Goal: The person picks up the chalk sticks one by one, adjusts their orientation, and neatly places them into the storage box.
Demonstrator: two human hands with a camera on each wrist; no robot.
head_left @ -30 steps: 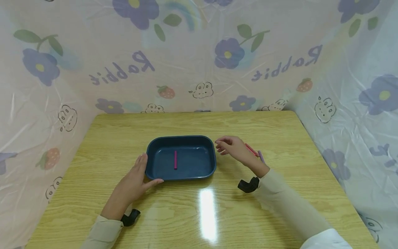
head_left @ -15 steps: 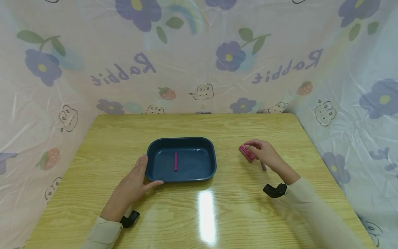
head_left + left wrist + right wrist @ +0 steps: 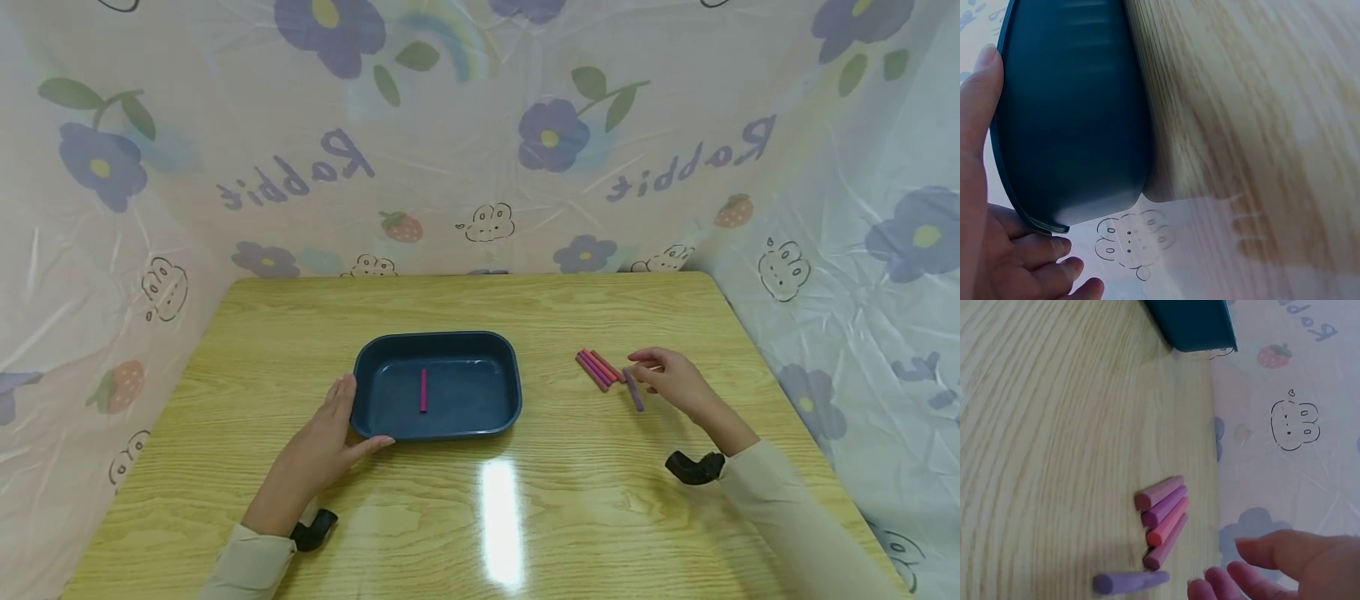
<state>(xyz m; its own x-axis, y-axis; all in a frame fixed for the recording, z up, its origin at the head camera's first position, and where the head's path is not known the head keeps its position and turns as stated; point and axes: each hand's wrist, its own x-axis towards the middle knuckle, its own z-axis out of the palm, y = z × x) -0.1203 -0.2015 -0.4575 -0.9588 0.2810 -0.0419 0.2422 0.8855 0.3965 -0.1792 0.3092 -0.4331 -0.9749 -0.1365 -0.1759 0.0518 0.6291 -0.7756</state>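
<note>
My left hand (image 3: 318, 446) rests on the near left corner of a dark blue tray (image 3: 480, 423), fingers along its left end and thumb along the front. In the left wrist view the thumb touches the tray's rim (image 3: 999, 156). A magenta chalk stick (image 3: 423, 392) lies inside the tray. My right hand (image 3: 671, 385) hovers just right of a purple chalk stick (image 3: 633, 390), its fingers bent loosely and holding nothing. Left of that stick, several pink, red and purple chalk sticks (image 3: 597, 369) lie side by side; the right wrist view shows them close up.
The wooden table (image 3: 420, 517) has a bright glare streak (image 3: 501, 521) in front of the tray. A patterned curtain (image 3: 450, 142) hangs behind it and along both sides. Black wrist-camera mounts (image 3: 695, 468) stick out at both cuffs.
My right hand has moved from beside the tray to the right, passing over the row of chalk sticks to the purple one. The left hand and the tray have stayed in place.
</note>
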